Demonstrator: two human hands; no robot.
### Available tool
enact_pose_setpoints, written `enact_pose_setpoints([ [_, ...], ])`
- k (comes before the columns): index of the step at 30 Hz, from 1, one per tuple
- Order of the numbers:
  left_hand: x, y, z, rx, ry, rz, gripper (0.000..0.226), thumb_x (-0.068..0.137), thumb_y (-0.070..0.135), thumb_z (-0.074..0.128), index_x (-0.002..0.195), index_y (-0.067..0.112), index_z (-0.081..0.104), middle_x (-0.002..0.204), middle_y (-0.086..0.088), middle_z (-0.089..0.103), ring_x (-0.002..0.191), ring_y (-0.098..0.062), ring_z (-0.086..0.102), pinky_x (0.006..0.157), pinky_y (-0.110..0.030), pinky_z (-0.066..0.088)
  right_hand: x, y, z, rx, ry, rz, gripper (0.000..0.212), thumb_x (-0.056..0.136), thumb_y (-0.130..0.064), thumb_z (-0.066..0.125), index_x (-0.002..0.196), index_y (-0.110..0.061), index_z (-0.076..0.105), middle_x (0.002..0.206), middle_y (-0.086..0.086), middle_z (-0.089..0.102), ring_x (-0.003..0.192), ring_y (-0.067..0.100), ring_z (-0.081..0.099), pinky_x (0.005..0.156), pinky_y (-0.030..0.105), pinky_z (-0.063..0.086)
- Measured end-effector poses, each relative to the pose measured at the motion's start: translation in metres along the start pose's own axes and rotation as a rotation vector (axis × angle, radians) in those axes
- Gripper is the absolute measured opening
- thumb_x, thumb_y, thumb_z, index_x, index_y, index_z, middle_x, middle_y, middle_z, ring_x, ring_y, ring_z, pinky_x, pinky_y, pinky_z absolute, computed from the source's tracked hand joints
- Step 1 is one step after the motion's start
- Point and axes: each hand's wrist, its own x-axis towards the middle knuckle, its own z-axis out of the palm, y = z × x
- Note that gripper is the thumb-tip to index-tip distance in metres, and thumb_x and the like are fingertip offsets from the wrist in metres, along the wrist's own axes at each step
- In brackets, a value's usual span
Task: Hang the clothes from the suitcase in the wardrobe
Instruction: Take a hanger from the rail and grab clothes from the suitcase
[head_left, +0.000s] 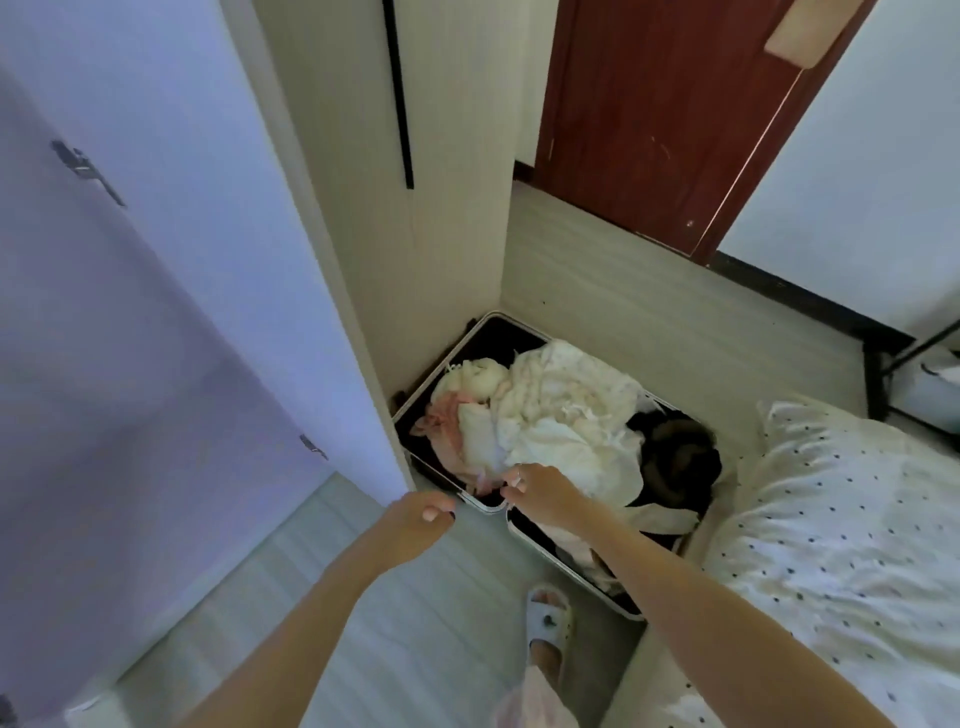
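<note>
Clothes (550, 415), crumpled cream and white with a pink piece at the left, fill your open suitcase (480, 501) on the floor between wardrobe (447, 182) and bed (841, 519). Your right hand (540, 491) pinches their near edge; your left hand (418, 522), fingers curled and holding nothing, hovers just left of it.

Both bare forearms reach forward and down from the bottom edge of the view. The left hand (415, 519) is curled into a loose fist, thumb tip pressed against the side of the bent fingers, holding nothing that can be made out. The right hand (540, 491) lies just beyond and beside it, back up, fingertips (514, 475) bent downward and pinching pale cloth beneath them
</note>
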Motion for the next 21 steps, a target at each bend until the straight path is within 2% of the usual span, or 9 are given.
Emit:
enact_pose_setpoints([
  [1,0.020,0.010,0.009,0.015,-0.006,-0.003,0.014,0.084,0.030,0.046,0.087,0.024,0.058,0.097,-0.006,0.061,0.087,-0.021,0.057,0.076,-0.029,0.045,0.008,0.015,-0.011,0.010,0.006,0.013,0.035,0.099,-0.026,0.039,0.127,-0.010,0.053,0.126,0.011,0.059,0.112,0.027,0.056,0.087,0.030,0.043],
  [4,0.093,0.035,0.044,0.020,0.014,-0.029,0.026,0.095,0.016,0.043,0.112,0.017,0.062,0.109,0.000,0.055,0.099,-0.018,0.056,0.073,-0.022,0.045,0.050,0.074,-0.042,0.002,0.006,0.076,0.039,0.098,-0.028,0.038,0.133,-0.014,0.046,0.127,0.011,0.058,0.097,0.025,0.062,0.080,0.031,0.046],
  [6,0.145,0.042,0.066,0.021,0.027,-0.034,0.029,0.096,0.014,0.043,0.120,0.014,0.059,0.122,0.001,0.051,0.111,-0.019,0.054,0.074,-0.019,0.046,0.089,0.115,-0.055,-0.016,0.016,0.113,0.041,0.099,-0.029,0.038,0.138,-0.016,0.041,0.131,0.009,0.056,0.104,0.024,0.060,0.087,0.030,0.045],
  [8,0.195,0.042,0.087,0.025,0.033,-0.048,0.030,0.096,0.013,0.043,0.121,0.014,0.059,0.132,-0.002,0.052,0.116,-0.020,0.053,0.082,-0.022,0.045,0.124,0.154,-0.060,-0.009,0.017,0.156,0.042,0.099,-0.029,0.038,0.140,-0.016,0.038,0.134,0.007,0.054,0.118,0.023,0.054,0.094,0.030,0.043],
  [11,0.253,0.033,0.114,0.037,0.038,-0.066,0.030,0.096,0.012,0.042,0.121,0.013,0.058,0.126,-0.008,0.057,0.116,-0.021,0.053,0.081,-0.020,0.041,0.169,0.203,-0.058,0.038,0.028,0.206,0.043,0.100,-0.027,0.039,0.141,-0.016,0.036,0.135,0.007,0.052,0.123,0.023,0.050,0.097,0.031,0.041],
  [13,0.291,0.020,0.132,0.049,0.022,-0.077,0.030,0.096,0.009,0.041,0.120,0.010,0.057,0.123,-0.012,0.058,0.123,-0.022,0.047,0.094,-0.023,0.040,0.201,0.237,-0.047,0.118,0.056,0.271,0.042,0.099,-0.025,0.039,0.140,-0.014,0.037,0.134,0.008,0.054,0.121,0.024,0.051,0.093,0.030,0.041],
  [15,0.333,-0.002,0.158,0.105,-0.020,-0.111,0.030,0.095,0.009,0.040,0.121,0.010,0.055,0.124,-0.012,0.057,0.128,-0.025,0.041,0.108,-0.031,0.032,0.236,0.276,-0.024,0.249,0.075,0.380,0.042,0.099,-0.025,0.039,0.139,-0.011,0.038,0.133,0.009,0.054,0.115,0.025,0.055,0.085,0.028,0.041],
  [19,0.400,-0.035,0.189,0.115,-0.025,-0.130,0.029,0.095,0.010,0.042,0.122,0.011,0.054,0.123,-0.010,0.056,0.114,-0.025,0.052,0.092,-0.027,0.042,0.292,0.337,0.018,0.444,0.165,0.571,0.055,0.098,-0.030,0.044,0.144,-0.003,0.030,0.136,0.012,0.049,0.117,0.025,0.052,0.077,0.024,0.037],
  [21,0.431,-0.052,0.200,0.123,-0.010,-0.131,0.028,0.095,0.010,0.043,0.120,0.012,0.055,0.123,-0.010,0.057,0.112,-0.024,0.053,0.093,-0.028,0.041,0.320,0.358,0.036,0.570,0.205,0.665,0.059,0.095,-0.035,0.050,0.140,-0.002,0.033,0.123,0.013,0.054,0.107,0.026,0.056,0.073,0.023,0.037],
])
